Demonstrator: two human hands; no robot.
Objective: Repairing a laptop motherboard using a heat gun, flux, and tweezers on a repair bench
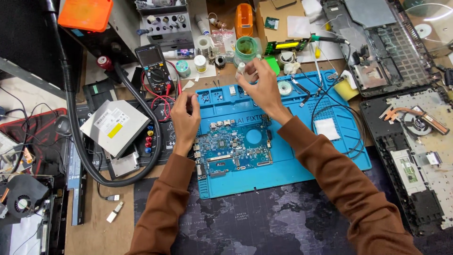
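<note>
A blue laptop motherboard [234, 149] lies on a blue silicone repair mat [292, 165] in the middle of the desk. My right hand [261, 86] is raised over the mat's far edge, its fingers pinched on a small white bottle or tube [241, 69]. My left hand [185, 116] hovers at the mat's left edge beside the board, fingers loosely curled; I cannot tell whether it holds anything. Both arms wear brown sleeves.
A multimeter [153, 68] with red leads and a silver optical drive [114, 126] lie left of the mat. A thick black hose [75, 123] curves round them. A disassembled laptop base [415, 141] lies at right. Jars, solder and small parts crowd the far edge.
</note>
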